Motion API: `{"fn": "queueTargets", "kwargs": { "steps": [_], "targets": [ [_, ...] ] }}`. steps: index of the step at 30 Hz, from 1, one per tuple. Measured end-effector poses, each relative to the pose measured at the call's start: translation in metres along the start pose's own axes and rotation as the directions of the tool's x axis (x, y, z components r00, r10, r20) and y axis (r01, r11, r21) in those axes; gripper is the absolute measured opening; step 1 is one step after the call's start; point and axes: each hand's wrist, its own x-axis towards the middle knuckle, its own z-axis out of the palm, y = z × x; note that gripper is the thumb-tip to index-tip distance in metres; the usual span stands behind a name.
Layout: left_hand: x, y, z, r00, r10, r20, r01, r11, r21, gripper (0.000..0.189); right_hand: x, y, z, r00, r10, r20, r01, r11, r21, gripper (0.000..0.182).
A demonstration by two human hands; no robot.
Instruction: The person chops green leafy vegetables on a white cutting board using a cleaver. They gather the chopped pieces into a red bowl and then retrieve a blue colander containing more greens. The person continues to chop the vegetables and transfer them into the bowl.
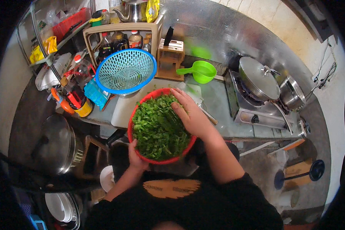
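Observation:
A red plastic basket point(162, 161) heaped with chopped leafy greens point(158, 129) is held in front of my body, by the counter's front edge. My left hand point(138, 155) grips its lower left side, the fingers partly hidden beneath. Across the upper right rim and the edge of the greens lies my right hand point(192, 115), thumb spread from the fingers. Whether it grips the rim or only rests there is hidden. Behind the basket, a white cutting board point(122, 110) lies on the counter, with a knife handle point(211, 118) to the right.
A blue colander point(126, 72) stands behind left, near bottles point(82, 106). A green ladle point(204, 72) lies beside the wooden knife block point(169, 61). On the right, a gas stove point(256, 113) bears a lidded pan point(258, 79) and a steel pot point(292, 93). A large lidded pot point(57, 143) is lower left.

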Motion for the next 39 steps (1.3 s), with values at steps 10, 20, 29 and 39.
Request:
{"fn": "queueTargets", "kwargs": {
  "steps": [10,20,29,39],
  "targets": [
    [-0.03,0.026,0.003,0.995,-0.067,-0.073,0.072,0.995,0.072,0.056,0.012,-0.027,-0.003,0.968,-0.248,0.029,0.249,0.966,-0.074,0.026],
    [-0.071,0.054,-0.037,0.997,-0.066,-0.039,0.07,0.992,0.105,0.062,0.005,0.01,-0.002,0.955,0.294,0.048,-0.251,0.71,0.658,0.02],
    [-0.123,0.08,-0.098,0.955,0.009,-0.297,0.045,0.983,0.176,0.056,-0.061,0.188,0.084,0.787,0.333,-0.52,-0.422,0.904,-0.059,0.036],
    [-0.151,0.077,-0.157,0.92,0.063,-0.387,0.084,0.933,0.351,0.057,0.007,0.182,0.126,0.91,0.226,-0.346,-0.299,0.938,-0.174,0.066]
  ]
}}
